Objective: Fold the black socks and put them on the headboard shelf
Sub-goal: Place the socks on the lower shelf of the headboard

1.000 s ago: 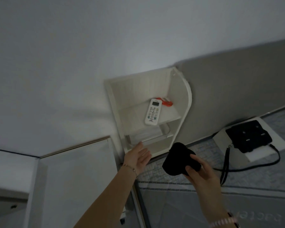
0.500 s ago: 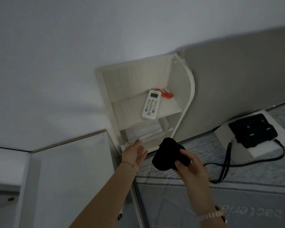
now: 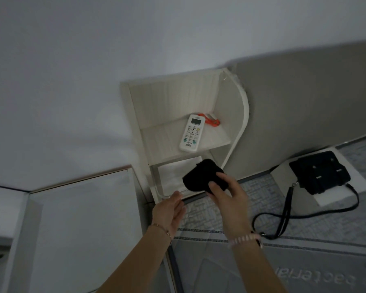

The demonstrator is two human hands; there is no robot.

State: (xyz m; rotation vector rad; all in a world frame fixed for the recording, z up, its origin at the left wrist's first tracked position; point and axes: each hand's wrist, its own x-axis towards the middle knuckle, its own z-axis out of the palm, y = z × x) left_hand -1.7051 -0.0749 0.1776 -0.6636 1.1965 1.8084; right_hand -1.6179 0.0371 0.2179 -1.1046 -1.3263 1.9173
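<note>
A folded bundle of black socks hangs in front of the lower compartment of the white headboard shelf. My right hand grips the bundle from its near side, thumb on top. My left hand is open, palm turned right, fingers just short of the shelf's bottom front edge and holding nothing. Whether the socks touch the lower shelf board cannot be told.
A white remote control and a small orange item lie on the upper shelf board. A black bag with a long strap rests on a white block on the mattress. A white cabinet top sits left of the shelf.
My right hand has carried the socks up and forward, from over the mattress edge to the mouth of the lower compartment. My left hand stays open by the shelf's bottom edge.
</note>
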